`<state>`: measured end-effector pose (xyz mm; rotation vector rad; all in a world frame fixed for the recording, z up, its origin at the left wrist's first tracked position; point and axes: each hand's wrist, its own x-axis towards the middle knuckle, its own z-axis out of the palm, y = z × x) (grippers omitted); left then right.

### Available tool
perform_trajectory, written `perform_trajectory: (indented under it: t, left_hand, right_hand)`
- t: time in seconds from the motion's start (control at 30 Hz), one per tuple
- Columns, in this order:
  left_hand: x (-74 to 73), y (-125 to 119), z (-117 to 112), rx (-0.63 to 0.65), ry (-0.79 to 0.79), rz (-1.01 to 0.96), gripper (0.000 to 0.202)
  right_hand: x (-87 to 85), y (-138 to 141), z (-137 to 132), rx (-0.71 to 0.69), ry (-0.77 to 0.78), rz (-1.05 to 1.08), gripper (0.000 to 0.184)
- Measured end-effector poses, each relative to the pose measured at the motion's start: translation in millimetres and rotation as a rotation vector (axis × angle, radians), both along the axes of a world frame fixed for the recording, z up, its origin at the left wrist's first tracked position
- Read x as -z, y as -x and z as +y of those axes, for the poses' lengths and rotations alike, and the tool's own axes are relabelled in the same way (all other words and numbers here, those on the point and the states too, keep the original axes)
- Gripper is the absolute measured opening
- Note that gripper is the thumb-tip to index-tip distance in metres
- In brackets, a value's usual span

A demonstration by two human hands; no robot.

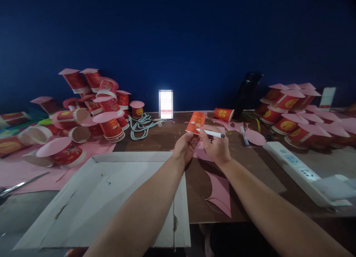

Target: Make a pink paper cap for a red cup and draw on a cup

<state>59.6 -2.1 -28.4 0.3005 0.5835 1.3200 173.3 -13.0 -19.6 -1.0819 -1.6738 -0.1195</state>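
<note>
Near the middle of the table, my left hand (184, 148) is closed around the lower end of a red paper cup (196, 122) with gold print, which tilts to the right. My right hand (218, 146) grips a white marker pen (213, 133). The marker's left end points at the cup's lower side; I cannot tell whether it touches. Below my hands lie pink paper scraps (218, 190) with curved cut edges. Behind them, another red paper cup (224, 114) lies on its side.
Red cups with pink paper discs are stacked at left (107, 97) and right (294, 108). A white cardboard lid (125, 190) covers the front left, with scissors (22, 184) beyond it. A power strip (294, 168), second marker (244, 135), coiled cable (140, 127) and black bottle (247, 90) also stand or lie around.
</note>
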Motion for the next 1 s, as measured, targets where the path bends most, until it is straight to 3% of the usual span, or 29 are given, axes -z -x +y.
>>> perform_trajectory:
  t: [1.0]
  left_hand:
    - [1.5, -1.0, 3.0, -0.01, 0.032, -0.004, 0.007]
  right_hand:
    - [-3.1, -0.3, -0.9, -0.004, 0.125, 0.013, 0.018]
